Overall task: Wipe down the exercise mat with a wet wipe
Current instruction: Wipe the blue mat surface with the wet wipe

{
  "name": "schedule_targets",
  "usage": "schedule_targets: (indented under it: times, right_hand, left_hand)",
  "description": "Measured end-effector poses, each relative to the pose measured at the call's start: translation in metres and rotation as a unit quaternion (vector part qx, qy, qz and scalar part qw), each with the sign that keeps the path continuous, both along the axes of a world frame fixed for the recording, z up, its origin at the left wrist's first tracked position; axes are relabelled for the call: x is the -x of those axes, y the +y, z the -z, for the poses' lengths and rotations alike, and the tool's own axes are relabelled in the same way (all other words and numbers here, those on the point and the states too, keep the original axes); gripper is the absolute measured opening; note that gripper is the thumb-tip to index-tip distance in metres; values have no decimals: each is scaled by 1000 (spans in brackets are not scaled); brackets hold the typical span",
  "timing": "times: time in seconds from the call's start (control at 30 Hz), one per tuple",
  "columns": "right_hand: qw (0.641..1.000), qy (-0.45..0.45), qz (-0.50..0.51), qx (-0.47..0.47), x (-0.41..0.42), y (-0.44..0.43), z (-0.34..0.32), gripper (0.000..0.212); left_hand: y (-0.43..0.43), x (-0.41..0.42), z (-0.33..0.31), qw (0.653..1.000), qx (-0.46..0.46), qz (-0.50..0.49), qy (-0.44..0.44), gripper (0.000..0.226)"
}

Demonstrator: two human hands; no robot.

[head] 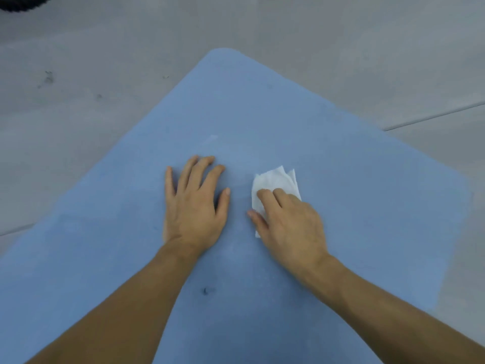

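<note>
Grey concrete-looking floor (78,127) fills the background, with a seam (433,116) running off to the right and a dark, blurred object (21,2) in the far left corner. On it lies the blue exercise mat (262,114), spread flat and seen corner-on.

Both of the person's hands are on the mat. The left hand (195,206) rests palm down with its fingers (202,174) spread and released, grasping nothing. The right hand (291,224) lies just beside it on top of the folded white wet wipe (275,179). Its fingers (265,198) press the wipe flat against the mat rather than clenching round it, and the thumb lies along the wipe's near edge.

The step in hand is the wiping itself, and it looks to be somewhere in the middle of the mat. To do it well, I would keep the wipe folded flat under the fingertips and let the left hand brace the mat so it cannot creep. Long overlapping strokes towards the edges should cover it evenly. A small dark mark (205,290) sits nearer the person (it probably wants a firmer pass).

No container shows here, neither a packet for wipes nor a bin.
</note>
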State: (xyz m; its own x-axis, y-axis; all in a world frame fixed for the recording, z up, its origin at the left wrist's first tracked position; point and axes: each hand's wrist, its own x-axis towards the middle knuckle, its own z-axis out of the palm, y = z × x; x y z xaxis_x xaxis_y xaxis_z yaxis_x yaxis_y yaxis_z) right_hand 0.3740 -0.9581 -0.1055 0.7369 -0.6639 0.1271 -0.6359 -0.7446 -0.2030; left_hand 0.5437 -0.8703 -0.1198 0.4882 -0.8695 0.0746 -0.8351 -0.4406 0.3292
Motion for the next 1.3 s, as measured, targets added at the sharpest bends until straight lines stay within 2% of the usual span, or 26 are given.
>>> schedule_targets:
  times: [0.03,0.17,0.27,0.37,0.43,0.6,0.7,0.8,0.93,1.03,1.3]
  right_hand:
    - [1000,-6,-1,9,-4,-1,2,27]
    - [999,3,11,-51,-21,-20,6,35]
    - [993,-39,66,-88,-49,-60,8,27]
    - [991,-37,75,-103,-76,-82,8,21]
    - [994,-40,31,-93,-84,-76,5,12]
    - [980,-10,-153,-123,-68,-64,0,24]
    - [977,-5,-191,-97,-61,-68,-1,26]
    - [984,-5,-164,-76,-75,-78,-1,30]
    - [995,-35,-56,-70,-113,-101,2,20]
    - [995,-51,-35,-80,-134,-113,3,18]
    - [957,-35,-246,-146,-83,-85,7,28]
  left_hand:
    - [-1,0,0,1000,-22,-14,-3,48]
    - [-5,-1,4,995,-79,-55,-22,65]
    - [-7,0,5,992,-101,-70,-37,71]
    - [-9,0,7,989,-114,-87,-45,74]
    - [-7,0,7,986,-121,-100,-52,76]
    - [-9,0,8,985,-125,-109,-54,76]
    - [-9,0,9,984,-133,-103,-58,75]
    - [-10,-1,9,983,-142,-102,-59,76]
    - [-11,-1,9,982,-147,-100,-62,76]
    - [-11,-1,10,982,-146,-98,-62,75]
    - [-10,-2,11,983,-147,-95,-59,77]
